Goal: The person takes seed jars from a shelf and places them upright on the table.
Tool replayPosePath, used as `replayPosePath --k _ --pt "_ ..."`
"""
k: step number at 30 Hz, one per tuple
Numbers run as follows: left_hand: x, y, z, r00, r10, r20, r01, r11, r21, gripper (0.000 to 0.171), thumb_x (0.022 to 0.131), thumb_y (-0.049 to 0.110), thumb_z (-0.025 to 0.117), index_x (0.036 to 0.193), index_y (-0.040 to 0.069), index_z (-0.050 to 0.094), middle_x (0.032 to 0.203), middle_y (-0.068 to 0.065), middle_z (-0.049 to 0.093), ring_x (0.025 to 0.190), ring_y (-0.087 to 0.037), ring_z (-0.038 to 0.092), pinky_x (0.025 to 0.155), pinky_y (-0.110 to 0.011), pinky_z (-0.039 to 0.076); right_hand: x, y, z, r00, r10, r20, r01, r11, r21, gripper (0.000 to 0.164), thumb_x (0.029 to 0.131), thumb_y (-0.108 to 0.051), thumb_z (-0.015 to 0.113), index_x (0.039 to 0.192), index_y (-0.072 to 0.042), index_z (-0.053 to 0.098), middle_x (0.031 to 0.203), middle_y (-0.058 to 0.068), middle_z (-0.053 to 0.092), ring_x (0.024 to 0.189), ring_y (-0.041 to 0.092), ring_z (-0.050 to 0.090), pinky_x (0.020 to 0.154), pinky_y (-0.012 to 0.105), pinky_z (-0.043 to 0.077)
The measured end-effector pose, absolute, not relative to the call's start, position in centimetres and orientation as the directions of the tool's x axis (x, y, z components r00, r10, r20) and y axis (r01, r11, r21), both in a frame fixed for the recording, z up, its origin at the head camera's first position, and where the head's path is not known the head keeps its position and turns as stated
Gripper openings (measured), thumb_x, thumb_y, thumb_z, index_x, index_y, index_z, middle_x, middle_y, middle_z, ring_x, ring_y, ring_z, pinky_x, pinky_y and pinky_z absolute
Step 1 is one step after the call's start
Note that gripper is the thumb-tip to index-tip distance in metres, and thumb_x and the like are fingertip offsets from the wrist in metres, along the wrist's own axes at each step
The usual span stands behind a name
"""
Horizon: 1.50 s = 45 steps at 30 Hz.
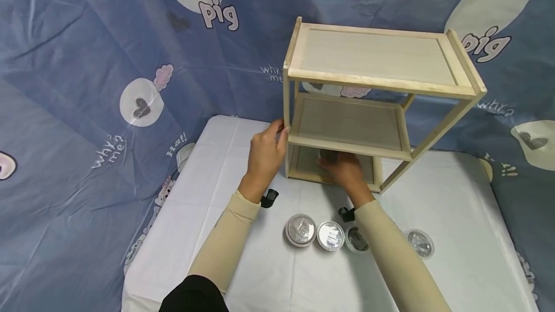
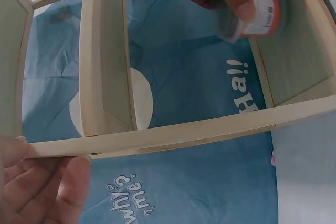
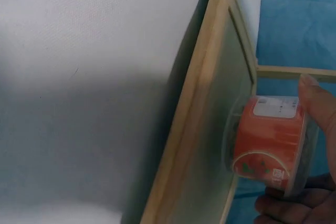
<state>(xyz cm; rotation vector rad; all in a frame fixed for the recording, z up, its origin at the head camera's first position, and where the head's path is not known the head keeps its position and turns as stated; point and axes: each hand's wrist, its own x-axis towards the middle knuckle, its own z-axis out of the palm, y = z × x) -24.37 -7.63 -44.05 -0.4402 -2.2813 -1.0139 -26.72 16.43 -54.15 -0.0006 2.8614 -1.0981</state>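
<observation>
A light wooden three-tier shelf (image 1: pixel 377 54) stands at the back of the white-covered table. My left hand (image 1: pixel 265 155) grips its front left post (image 2: pixel 173 134) between thumb and fingers, around the middle tier's height. Inside the lowest tier, my right hand (image 1: pixel 346 172) holds a clear jar with an orange label (image 3: pixel 269 142) by its lid end. In the right wrist view, the jar's base is at or just above the bottom board (image 3: pixel 210 129); I cannot tell whether they touch. The middle board (image 1: pixel 349 122) partly hides the jar in the head view.
On the table (image 1: pixel 243 264) in front of the shelf stand several round clear-lidded jars: a left jar (image 1: pixel 301 229), a middle jar (image 1: pixel 331 235), one jar (image 1: pixel 356 240) beside my right forearm, and another jar (image 1: pixel 420 243) to its right. Blue printed cloth (image 1: pixel 108 61) hangs behind.
</observation>
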Motion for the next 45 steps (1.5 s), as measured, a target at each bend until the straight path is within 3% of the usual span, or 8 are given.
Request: replayPosePath --k 11,18,26,30,36,45 --pt "-24.4 -7.7 -44.1 -0.772 0.055 0.633 0.503 0.661 0.556 0.024 0.107 0.015 0.064 0.119 -0.004 0.071 0.108 -0.017 0.077 0.093 -0.028 0.076 0.076 -0.041 0.061 -25.2 16.4 -52.9 -1.000 -0.030 0.003 -0.026 0.796 -0.605 0.092 0.093 -0.057 0.075 0.153 0.005 0.043 0.136 0.037 0.058 0.119 0.055 0.059 0.096 0.063 0.049" --pt "-24.5 -7.6 -44.2 -0.773 0.057 0.632 0.504 0.661 0.556 0.024 0.107 0.015 0.063 0.120 -0.004 0.070 0.109 -0.017 0.077 0.094 -0.028 0.076 0.076 -0.041 0.061 -23.7 15.5 -52.3 -0.991 -0.074 0.111 -0.125 0.808 -0.576 0.086 0.088 -0.055 0.082 0.145 0.002 0.052 0.119 0.035 0.067 0.100 0.054 0.068 0.081 0.063 0.054" --pt "-24.4 -7.7 -44.1 -0.780 0.057 0.623 0.498 0.660 0.562 0.025 0.107 0.016 0.063 0.121 -0.004 0.070 0.109 -0.017 0.077 0.093 -0.028 0.076 0.076 -0.040 0.061 -21.7 13.9 -51.1 -0.974 -0.119 0.193 -0.206 0.823 -0.529 0.079 0.085 -0.053 0.085 0.133 0.005 0.059 0.110 0.028 0.070 0.094 0.047 0.070 0.076 0.059 0.055" --pt "-24.4 -7.7 -44.0 -0.786 0.057 0.615 0.489 0.666 0.563 0.025 0.107 0.017 0.063 0.121 -0.003 0.070 0.109 -0.017 0.077 0.093 -0.028 0.076 0.076 -0.041 0.061 -20.8 13.4 -50.7 -0.964 -0.146 0.224 -0.247 0.810 -0.532 0.081 0.084 -0.053 0.086 0.134 0.003 0.058 0.112 0.025 0.071 0.095 0.045 0.070 0.075 0.058 0.056" --pt "-24.3 -7.7 -44.1 -0.785 0.055 0.617 0.490 0.665 0.564 0.025 0.107 0.016 0.063 0.122 -0.003 0.070 0.110 -0.017 0.077 0.095 -0.028 0.076 0.077 -0.041 0.061 -19.5 12.3 -50.4 -0.948 -0.214 0.235 -0.311 0.774 -0.551 0.086 0.084 -0.049 0.088 0.145 0.001 0.053 0.131 0.021 0.067 0.111 0.041 0.068 0.087 0.056 0.056" --pt "-24.4 -7.6 -44.0 -0.778 0.049 0.626 0.495 0.661 0.564 0.022 0.107 0.015 0.063 0.120 -0.001 0.071 0.109 -0.015 0.078 0.095 -0.027 0.076 0.077 -0.041 0.061 -18.0 10.4 -50.9 -0.929 -0.289 0.231 -0.369 0.747 -0.553 0.082 0.085 -0.049 0.087 0.143 -0.002 0.053 0.131 0.018 0.067 0.109 0.036 0.070 0.084 0.052 0.057"
